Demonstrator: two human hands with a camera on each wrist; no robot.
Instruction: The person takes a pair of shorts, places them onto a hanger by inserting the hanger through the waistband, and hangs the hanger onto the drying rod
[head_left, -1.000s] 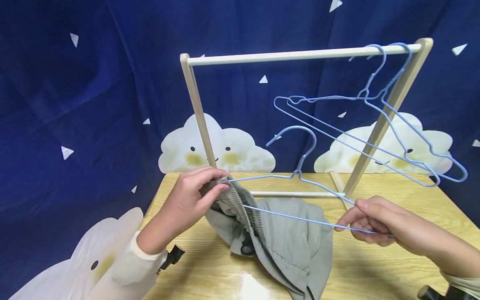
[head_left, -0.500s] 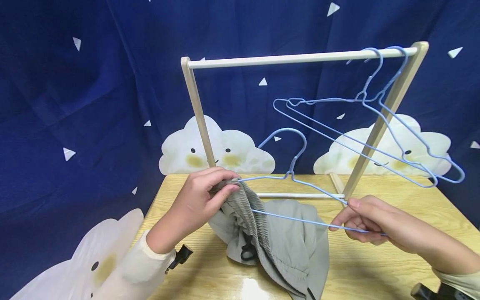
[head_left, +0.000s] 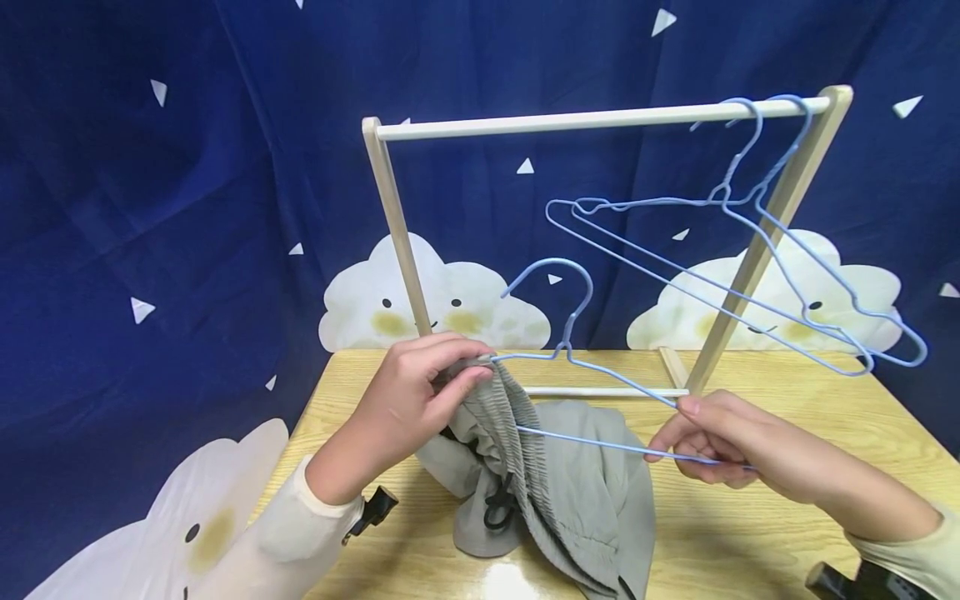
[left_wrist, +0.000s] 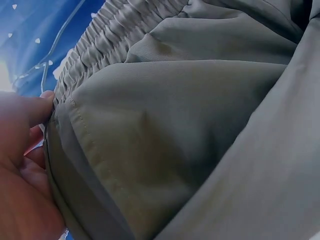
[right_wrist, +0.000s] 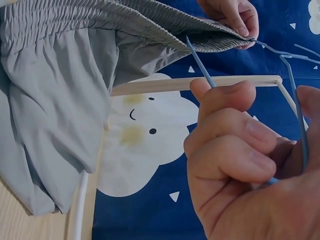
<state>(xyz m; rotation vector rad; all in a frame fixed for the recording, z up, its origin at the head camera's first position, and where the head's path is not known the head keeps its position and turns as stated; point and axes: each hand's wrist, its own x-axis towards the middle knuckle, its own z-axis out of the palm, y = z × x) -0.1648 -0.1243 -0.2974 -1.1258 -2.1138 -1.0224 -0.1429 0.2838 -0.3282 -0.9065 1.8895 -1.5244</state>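
Grey pants (head_left: pixel 592 475) with a gathered elastic waistband and a black drawstring (head_left: pixel 498 508) hang down onto the table. My left hand (head_left: pixel 420 392) pinches the edge of the waistband, thumb on the near side; the left wrist view shows the gathered fabric (left_wrist: pixel 125 35) up close. One end of a blue wire hanger (head_left: pixel 600 443) reaches inside the waist opening, its tip hidden by cloth and fingers. My right hand (head_left: pixel 723 442) grips the hanger's other end, fingers curled round the lower bar (right_wrist: pixel 202 65). The hanger's hook points up and to the left.
Behind stands a wooden rack with a pale rail (head_left: pixel 570 123). Two more blue hangers (head_left: pixel 738 196) hang at the rail's right end. The wooden table (head_left: pixel 750 542) lies below, with a dark blue curtain (head_left: pixel 187 208) behind it.
The hanger and right hand have moved left. My left hand has come right with the waistband, and less of the hanger shows outside the pants.
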